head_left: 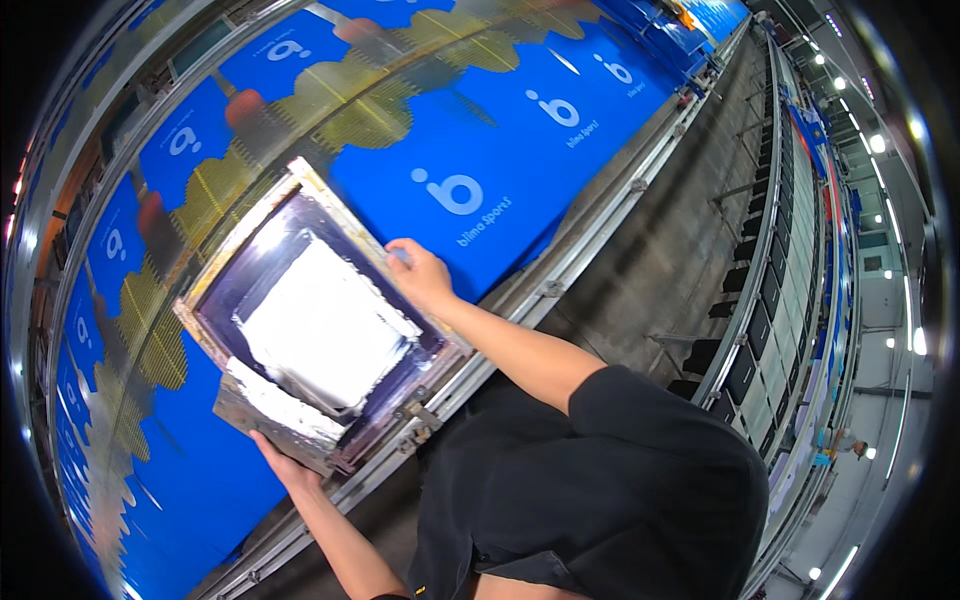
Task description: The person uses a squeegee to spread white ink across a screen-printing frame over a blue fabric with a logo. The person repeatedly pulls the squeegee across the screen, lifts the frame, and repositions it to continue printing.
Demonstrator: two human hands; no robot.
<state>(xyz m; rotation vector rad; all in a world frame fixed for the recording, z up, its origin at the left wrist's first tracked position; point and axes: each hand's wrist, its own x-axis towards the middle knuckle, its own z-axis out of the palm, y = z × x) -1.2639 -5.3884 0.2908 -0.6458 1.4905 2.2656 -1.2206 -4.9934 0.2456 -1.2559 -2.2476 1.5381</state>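
Observation:
A rectangular printing screen frame with a dark mesh and a thick patch of white ink lies flat on long blue fabric stretched over a table. My right hand grips the frame's right edge. My left hand holds the frame's near lower corner from underneath, beside a white-smeared squeegee blade resting along the frame's lower side.
The blue fabric carries repeated white logos and a yellow jagged band. A metal rail edges the table. A grey aisle floor runs to the right, then another long table under ceiling lights.

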